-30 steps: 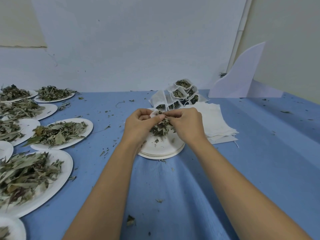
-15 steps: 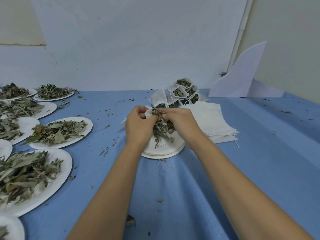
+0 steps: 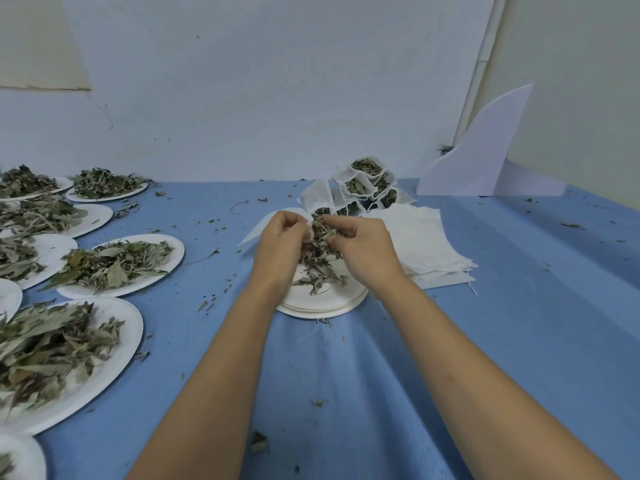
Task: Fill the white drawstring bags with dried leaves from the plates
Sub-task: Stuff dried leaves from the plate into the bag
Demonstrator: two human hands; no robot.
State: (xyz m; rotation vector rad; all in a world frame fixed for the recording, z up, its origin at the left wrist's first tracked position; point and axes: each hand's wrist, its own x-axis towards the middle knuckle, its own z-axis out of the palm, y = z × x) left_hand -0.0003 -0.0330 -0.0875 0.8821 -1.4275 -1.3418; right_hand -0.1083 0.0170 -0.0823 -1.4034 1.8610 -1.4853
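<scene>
Feeding small pinches should limit spills: fingers (image 3: 294, 221) of the left hand (image 3: 280, 245) clamp the mouth of the white drawstring bag (image 3: 309, 224); those of the right hand (image 3: 365, 252) pinch dried leaves (image 3: 323, 237) at it, above the paper plate stack (image 3: 322, 303).

A plain makeshift workroom: bare pale walls (image 3: 277, 81), a desk (image 3: 519, 323) under blue cloth, rows of paper plates (image 3: 138, 285) heaped with dried leaves (image 3: 114, 261).
</scene>
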